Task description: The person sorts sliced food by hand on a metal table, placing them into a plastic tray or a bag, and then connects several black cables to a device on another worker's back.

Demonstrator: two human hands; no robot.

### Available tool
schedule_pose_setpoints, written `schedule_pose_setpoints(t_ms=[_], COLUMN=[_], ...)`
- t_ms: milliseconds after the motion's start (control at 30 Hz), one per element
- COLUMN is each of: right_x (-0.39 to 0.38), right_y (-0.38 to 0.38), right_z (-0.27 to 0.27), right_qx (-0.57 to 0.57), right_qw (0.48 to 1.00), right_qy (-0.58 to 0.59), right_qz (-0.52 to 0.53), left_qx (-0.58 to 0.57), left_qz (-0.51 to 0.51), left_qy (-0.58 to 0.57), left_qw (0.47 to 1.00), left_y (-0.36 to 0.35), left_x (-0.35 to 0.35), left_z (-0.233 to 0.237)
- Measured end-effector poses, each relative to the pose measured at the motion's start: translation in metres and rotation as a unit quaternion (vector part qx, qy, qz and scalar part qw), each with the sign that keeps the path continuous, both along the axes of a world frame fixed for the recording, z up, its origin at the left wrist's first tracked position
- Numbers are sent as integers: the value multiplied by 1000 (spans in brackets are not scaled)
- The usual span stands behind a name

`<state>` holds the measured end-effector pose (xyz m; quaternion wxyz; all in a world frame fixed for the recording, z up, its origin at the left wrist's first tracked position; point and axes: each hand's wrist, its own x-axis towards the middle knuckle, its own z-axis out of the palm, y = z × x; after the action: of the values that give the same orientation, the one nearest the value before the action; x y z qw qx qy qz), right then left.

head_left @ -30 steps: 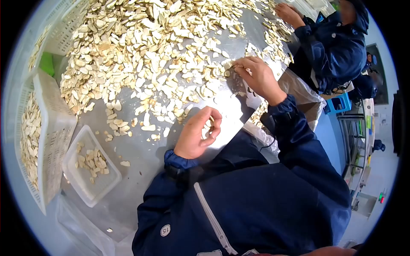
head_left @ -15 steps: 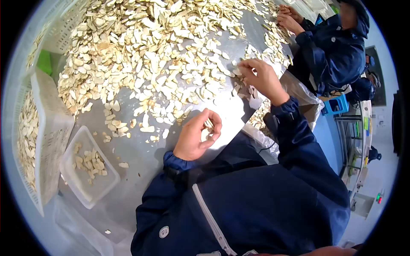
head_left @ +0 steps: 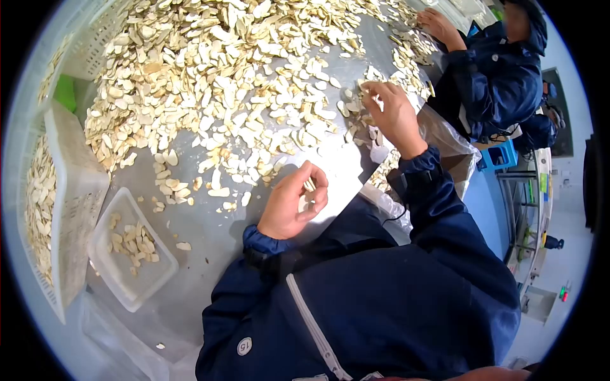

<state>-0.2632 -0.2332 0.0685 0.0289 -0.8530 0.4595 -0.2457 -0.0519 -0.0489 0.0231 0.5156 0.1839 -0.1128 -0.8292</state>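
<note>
Pale dried slices (head_left: 235,82) lie in a broad heap across the metal table. My left hand (head_left: 292,203) is curled above the table's near edge, with pale slices partly showing between thumb and fingers. Farther out on the right, my right hand (head_left: 395,117) has its fingers bent together at the loose slices on the right part of the table. Whatever its fingertips pinch is too small to make out. Below that hand, a plastic-lined container (head_left: 379,198) holds more slices near my lap.
On the left stand a white perforated basket (head_left: 79,203) with slices and a shallow clear tub (head_left: 168,270) with a few pieces. Another person (head_left: 486,82) in dark clothing works at the upper right, one hand (head_left: 438,26) over the slices. A blue stool (head_left: 499,155) stands behind.
My right hand has shifted slightly up and to the right, its fingers a little more raised. The left hand stays almost still. The other person's hand has moved over the slices.
</note>
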Motion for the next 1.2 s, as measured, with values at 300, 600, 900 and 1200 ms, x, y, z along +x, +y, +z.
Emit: schedule_pose_setpoints(t_ms=[300,600,900,1200], right_x=[16,-18,35,-5], right_y=[5,28,59,48], right_z=[-11,18,6,-9], right_qx=[38,172,124,8], right_qw=[996,982,956,993], right_qy=[29,-69,-131,-59], right_qz=[80,-36,233,101], left_qx=[28,6,54,28], left_qz=[31,22,39,6], left_qy=[-43,-63,-40,-78], left_qw=[998,998,997,997], left_y=[-1,2,0,1], left_x=[-3,-3,-6,-3], left_z=[6,3,8,14])
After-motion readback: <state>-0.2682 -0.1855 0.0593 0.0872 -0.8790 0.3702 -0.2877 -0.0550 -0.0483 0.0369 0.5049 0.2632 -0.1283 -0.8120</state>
